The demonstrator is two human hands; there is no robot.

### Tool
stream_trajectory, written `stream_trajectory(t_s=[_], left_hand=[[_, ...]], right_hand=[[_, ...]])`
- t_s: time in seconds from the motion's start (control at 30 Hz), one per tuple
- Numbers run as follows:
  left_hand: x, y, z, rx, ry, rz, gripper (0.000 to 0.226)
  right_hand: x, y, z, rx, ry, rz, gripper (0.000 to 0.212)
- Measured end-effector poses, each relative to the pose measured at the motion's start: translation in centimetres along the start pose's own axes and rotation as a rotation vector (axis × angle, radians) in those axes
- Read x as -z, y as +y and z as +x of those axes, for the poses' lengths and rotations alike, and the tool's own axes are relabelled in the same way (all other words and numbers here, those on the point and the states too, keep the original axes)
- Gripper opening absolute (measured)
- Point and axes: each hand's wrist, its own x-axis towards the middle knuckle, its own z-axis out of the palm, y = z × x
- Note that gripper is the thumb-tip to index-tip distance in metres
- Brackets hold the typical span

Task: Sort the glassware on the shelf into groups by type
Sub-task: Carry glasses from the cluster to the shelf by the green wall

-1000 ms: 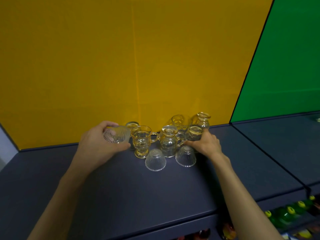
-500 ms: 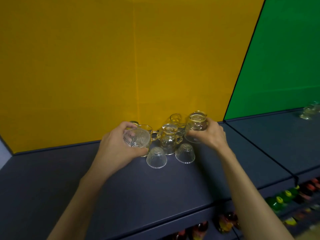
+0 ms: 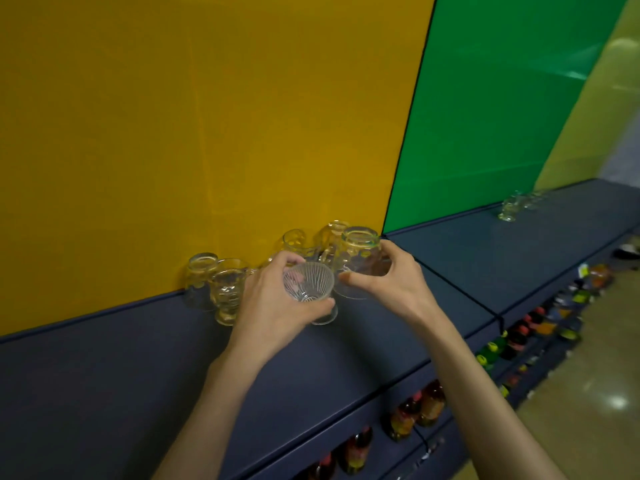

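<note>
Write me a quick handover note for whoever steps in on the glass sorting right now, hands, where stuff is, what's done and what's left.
Left hand grips a small ribbed glass cup, held above the shelf.
Right hand grips a rounded glass with dimples, also lifted.
Mixed cluster against the yellow wall: footed mug, a glass behind it, more behind the hands.
Another ribbed cup sits under the left hand.
A separate group of glasses stands further right by the green wall.
Left: set down both held pieces by type, then sort the cluster.
</note>
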Motion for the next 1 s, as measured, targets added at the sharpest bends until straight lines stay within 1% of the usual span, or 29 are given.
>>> stream_trajectory(t_s=[0.1,0.2,0.33,0.43,0.6,0.73,1.0], left_hand=[[-2.4,2.1,-0.2,-0.022,-0.003,0.015,0.058],[-5.4,4.2,-0.5,-0.051,-0.023,0.066,0.061],[-10.9,7.8,-0.9,-0.067,-0.056,0.114,0.063],[-15.7,11.9,-1.4,-0.064,-0.082,0.144,0.065],[-24.3,19.0,-1.9,-0.072,-0.074,0.166,0.065],[-30.2,23.9,-1.8,-0.084,-0.063,0.241,0.066],[-40.1,30.1,0.3,-0.096,-0.038,0.305,0.066]], right_hand=[[3.0,1.7,-1.0,-0.013,0.065,0.025,0.044],[6.5,4.4,-1.8,-0.065,0.142,0.038,0.047],[12.2,9.1,-2.6,-0.150,0.204,0.102,0.055],[17.1,12.4,-2.9,-0.163,0.243,0.106,0.053],[25.7,17.9,-2.9,-0.167,0.264,0.120,0.060],[31.8,22.2,-2.7,-0.179,0.271,0.126,0.061],[40.6,28.6,-0.4,-0.170,0.282,0.141,0.056]])
